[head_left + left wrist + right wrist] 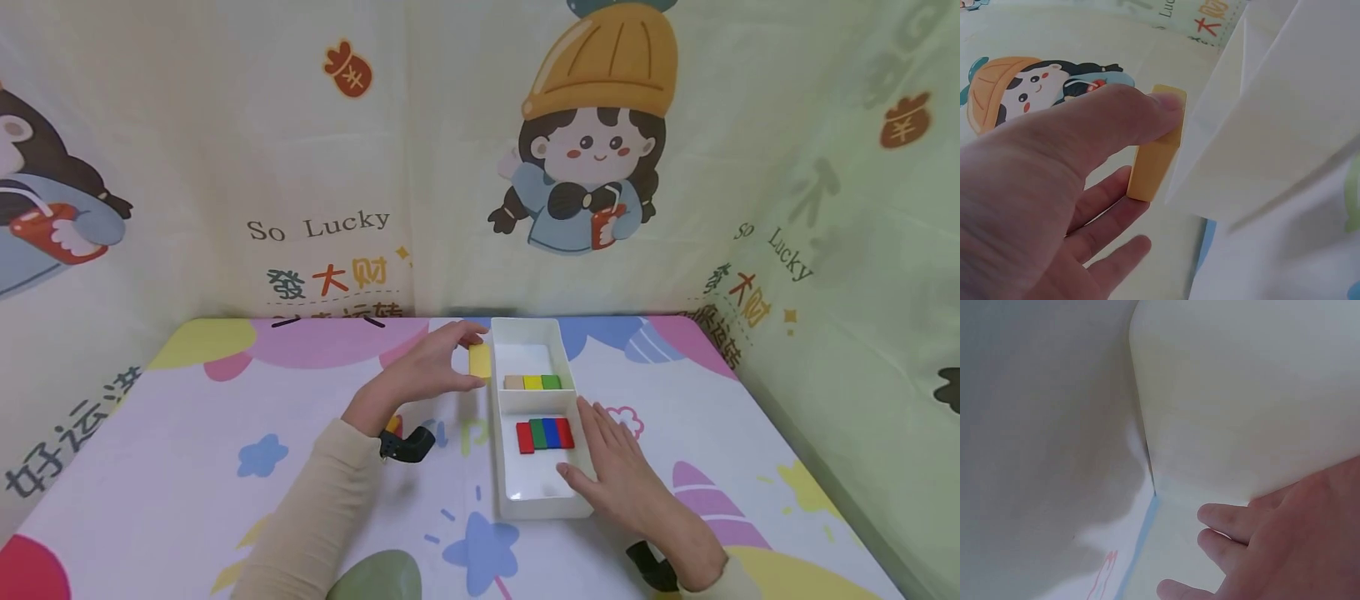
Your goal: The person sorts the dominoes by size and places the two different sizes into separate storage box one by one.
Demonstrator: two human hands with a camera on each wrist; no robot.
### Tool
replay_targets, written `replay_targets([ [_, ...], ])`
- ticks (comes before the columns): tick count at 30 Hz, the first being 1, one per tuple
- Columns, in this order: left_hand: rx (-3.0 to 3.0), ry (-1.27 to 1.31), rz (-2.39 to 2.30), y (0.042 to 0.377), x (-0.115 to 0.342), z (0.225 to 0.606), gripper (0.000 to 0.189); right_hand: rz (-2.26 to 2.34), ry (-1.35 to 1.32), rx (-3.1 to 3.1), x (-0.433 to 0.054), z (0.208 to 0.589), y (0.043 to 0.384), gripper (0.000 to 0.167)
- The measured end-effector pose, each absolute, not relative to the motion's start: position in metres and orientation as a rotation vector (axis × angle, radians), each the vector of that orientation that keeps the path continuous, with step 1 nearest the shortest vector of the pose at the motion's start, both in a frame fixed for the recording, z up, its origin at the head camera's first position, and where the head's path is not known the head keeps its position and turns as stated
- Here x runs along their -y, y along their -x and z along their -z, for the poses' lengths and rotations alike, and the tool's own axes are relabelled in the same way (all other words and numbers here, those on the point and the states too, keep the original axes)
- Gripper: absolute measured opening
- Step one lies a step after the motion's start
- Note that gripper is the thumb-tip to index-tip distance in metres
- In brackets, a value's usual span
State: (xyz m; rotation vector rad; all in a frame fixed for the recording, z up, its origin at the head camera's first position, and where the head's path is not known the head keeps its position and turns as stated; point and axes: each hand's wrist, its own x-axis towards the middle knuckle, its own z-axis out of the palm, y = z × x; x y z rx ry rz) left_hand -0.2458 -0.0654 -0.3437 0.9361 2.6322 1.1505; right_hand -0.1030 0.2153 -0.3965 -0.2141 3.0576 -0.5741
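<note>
My left hand [427,365] pinches a yellow block [479,361] between thumb and fingers, close beside the left wall of a white two-compartment box [546,508]. In the left wrist view, the thumb lies over one end of the block [1155,165], right next to the white wall. With fingers fairly straight, my right hand [626,475] lies along the box's right side, its thumb over the near compartment. A tan block [513,382], a yellow one and a green block [551,382] line the far compartment's divider. Red, green, blue and red blocks [551,434] form a row in the near compartment.
A patterned cloth [300,500] covers the table under the box. Behind the table hangs a printed curtain [450,167], and another cloth wall [847,292] borders the right side. A black band [408,444] is on the left wrist, another [651,567] on the right.
</note>
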Motion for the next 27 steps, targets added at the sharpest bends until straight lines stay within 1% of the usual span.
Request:
replay_targets([
  [14, -2.556, -0.927, -1.2, 0.254, 0.039, 0.346, 0.072, 0.553, 0.217, -3.068, -0.219, 0.397, 0.102, 0.098],
  [21, -2.557, -0.911, -1.16, 0.257, 0.026, 0.346, 0.07, 0.535, 0.209, -3.053, -0.219, 0.397, 0.102, 0.099],
  [27, -2.548, -0.911, -1.154, 0.258, 0.013, 0.344, 0.071, 0.49, 0.223, -3.101, -0.22, 0.399, 0.102, 0.097],
])
